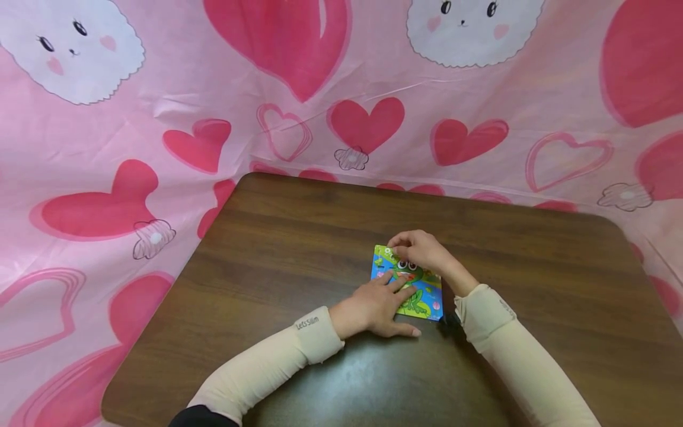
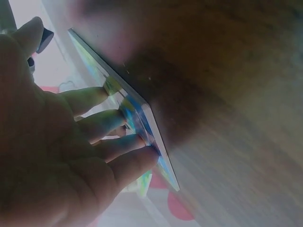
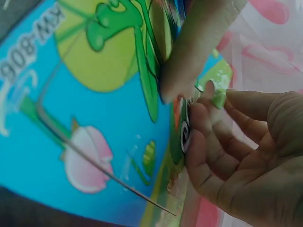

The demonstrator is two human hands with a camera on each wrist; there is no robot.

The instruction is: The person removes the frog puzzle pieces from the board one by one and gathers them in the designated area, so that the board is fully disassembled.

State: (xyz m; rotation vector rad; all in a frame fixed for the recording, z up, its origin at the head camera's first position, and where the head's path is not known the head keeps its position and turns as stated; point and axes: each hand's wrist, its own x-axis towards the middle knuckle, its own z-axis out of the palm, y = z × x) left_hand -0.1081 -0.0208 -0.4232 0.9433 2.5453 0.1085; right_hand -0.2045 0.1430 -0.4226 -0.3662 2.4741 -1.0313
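Gripping a small light-green piece [image 3: 218, 98] in the right grip [image 1: 418, 249], pinched between thumb and fingertips, with the other fingers curled close to the face of a picture board [image 1: 432, 290], near the far edge. Cannot tell whether loose from the board or joined to it. Resting the left grip [image 1: 379, 305] on the same board, with fingers straight and spread across the print and with the thumb stretched past the near edge, over the brown desk [image 1: 299, 237]. From the left wrist, touching the board with the fingertips, close to a thin greyish rim [image 2: 159, 135]. Keeping to the head view, can place the board flat on the desk, right of the middle, slightly turned, beneath both hands. Can make out a green frog [image 1: 413, 302] with big eyes on a blue, green and yellow ground. From the right wrist, can read "KW-806" [image 3: 31, 42] and see a pink bud [image 3: 87, 158], with a thin dark line [image 3: 142, 195] running past. Showing too: a small dark object [image 1: 450, 323] just beside the right wrist, cream sleeves [image 1: 261, 362] on both forearms, and behind the desk a pink cloth [image 1: 229, 95] printed with hearts and white faces.
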